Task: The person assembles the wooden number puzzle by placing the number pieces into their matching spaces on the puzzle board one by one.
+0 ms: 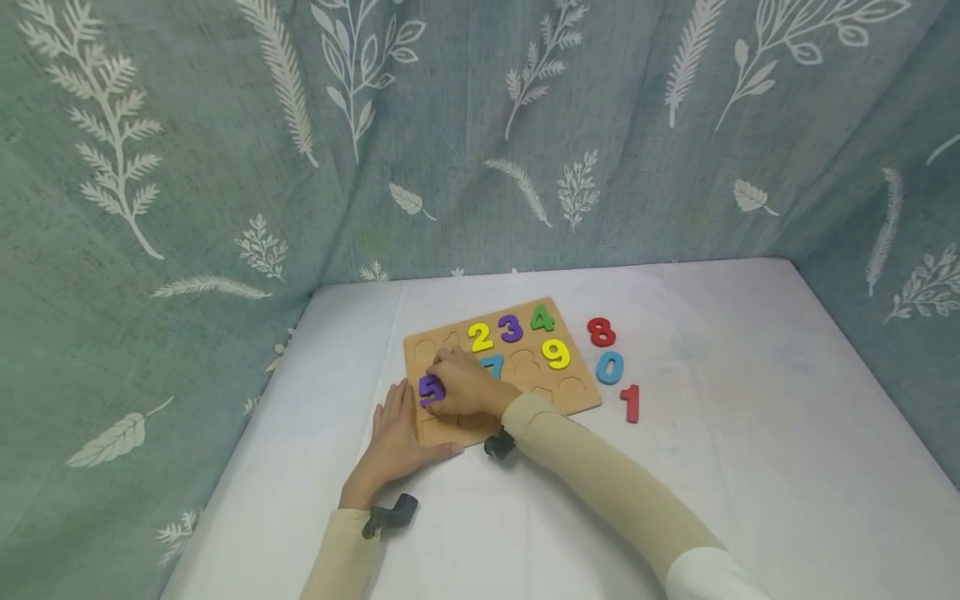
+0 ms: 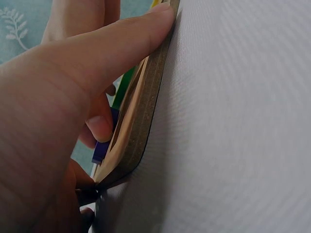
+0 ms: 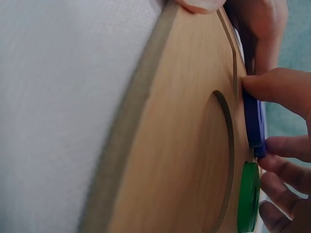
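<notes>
A wooden number puzzle board (image 1: 528, 335) lies slightly turned on the white cloth. My right hand (image 1: 465, 383) reaches over its left part and pinches a purple number 5 (image 1: 431, 390) between thumb and fingers. In the right wrist view the thumb is on one end of the purple 5 (image 3: 252, 116), fingertips at the other. Right beside it sits a green piece (image 3: 249, 199), which the right hand hides in the head view. My left hand (image 1: 393, 446) rests around the board's near left corner, fingers along the left edge and thumb extended along the front edge.
On the board are a yellow 2 (image 1: 481, 337), purple 3 (image 1: 510, 328), green 4 (image 1: 542, 317), yellow 9 (image 1: 556, 354) and partly covered blue 7 (image 1: 493, 365). Right of it lie a red 8 (image 1: 602, 332), blue 0 (image 1: 610, 367) and red 1 (image 1: 632, 403).
</notes>
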Demonstrator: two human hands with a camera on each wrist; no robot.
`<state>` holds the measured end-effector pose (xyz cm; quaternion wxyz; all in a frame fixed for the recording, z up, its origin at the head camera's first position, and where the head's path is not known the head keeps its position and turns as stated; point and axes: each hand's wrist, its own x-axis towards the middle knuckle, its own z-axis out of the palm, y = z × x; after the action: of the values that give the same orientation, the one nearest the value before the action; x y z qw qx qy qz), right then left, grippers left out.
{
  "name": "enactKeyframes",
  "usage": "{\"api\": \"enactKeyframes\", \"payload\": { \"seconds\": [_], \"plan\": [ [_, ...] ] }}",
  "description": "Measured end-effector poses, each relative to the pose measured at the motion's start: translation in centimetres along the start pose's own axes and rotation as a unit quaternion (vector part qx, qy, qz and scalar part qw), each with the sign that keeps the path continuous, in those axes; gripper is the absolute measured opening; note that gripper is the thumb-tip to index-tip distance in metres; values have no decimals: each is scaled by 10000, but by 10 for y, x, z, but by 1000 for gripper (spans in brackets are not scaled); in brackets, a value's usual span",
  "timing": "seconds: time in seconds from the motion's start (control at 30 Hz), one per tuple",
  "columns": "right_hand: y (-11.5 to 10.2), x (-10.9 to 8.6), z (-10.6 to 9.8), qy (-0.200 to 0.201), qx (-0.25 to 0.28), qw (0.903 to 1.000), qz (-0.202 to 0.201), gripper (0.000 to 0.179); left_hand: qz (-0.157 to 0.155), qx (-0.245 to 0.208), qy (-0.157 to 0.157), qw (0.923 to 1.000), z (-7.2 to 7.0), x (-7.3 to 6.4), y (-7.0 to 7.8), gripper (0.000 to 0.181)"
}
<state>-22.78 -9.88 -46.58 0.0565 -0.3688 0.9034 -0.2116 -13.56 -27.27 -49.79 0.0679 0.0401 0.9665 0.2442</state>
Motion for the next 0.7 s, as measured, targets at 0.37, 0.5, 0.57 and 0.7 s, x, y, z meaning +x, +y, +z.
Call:
{"api": "enactKeyframes", "payload": {
  "seconds": [0.37,0.5,0.57,0.7],
  "plan": [
    [3,2,-1,-61,-15,9999,134,60,-56,52,-52,10000,1,1,-1,149],
    [4,2,-1,-31,-8,9999,96,61,-79,78,-74,9999,0,2,-2,149],
    [4,3,-1,-15,-28,10000,70,60,-101,61,-82,9999,0,2,-2,149],
    [4,3,-1,-46,-32,10000,64,61,-154,44,-96,9998,1,1,-2,149]
  ]
}}
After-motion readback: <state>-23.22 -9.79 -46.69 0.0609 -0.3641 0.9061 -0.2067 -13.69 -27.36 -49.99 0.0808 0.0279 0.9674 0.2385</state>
